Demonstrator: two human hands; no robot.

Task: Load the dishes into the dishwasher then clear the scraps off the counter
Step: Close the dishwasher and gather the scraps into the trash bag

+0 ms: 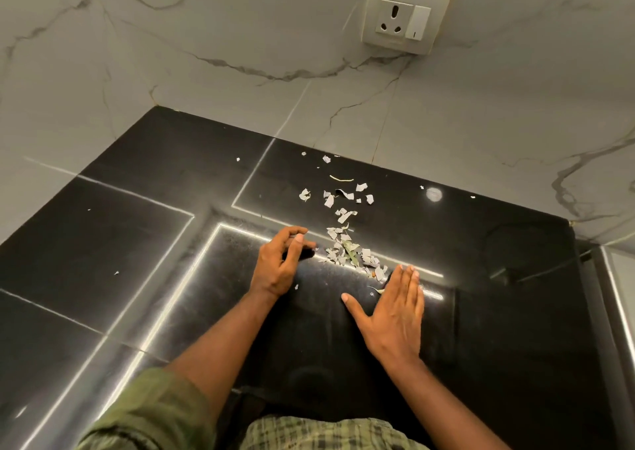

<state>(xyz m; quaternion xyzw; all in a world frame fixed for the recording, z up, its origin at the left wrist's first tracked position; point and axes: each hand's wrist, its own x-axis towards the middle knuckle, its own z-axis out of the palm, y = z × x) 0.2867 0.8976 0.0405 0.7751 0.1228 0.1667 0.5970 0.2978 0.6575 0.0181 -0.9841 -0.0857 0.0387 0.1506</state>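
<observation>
No dishes and no dishwasher were in view, so by the look of it the work had reached its second half, clearing the scraps (347, 243) off the counter (515, 295). The scraps, torn bits of pale paper with a green leaf or two among them, lay in a loose trail on the glossy black counter, thin near the marble wall (206, 71) and thickest close to the hands, with a few stray flecks well apart to the left and right. The left hand (281, 264) sat just beside the heap on its left, fingers curled inward; whether it had anything in its grasp I cannot tell. The right hand (395, 315) lay flat on the counter, fingers straight and together, thumb spread, its fingertips touching the near edge of the heap, holding nothing. The step in hand seemed to be gathering the bits into one pile. The next move probably called for sweeping the far pieces inward and drawing the whole lot toward the counter's edge, gently, since such light paper scatters easily. A wall socket (405, 16) sat above.
</observation>
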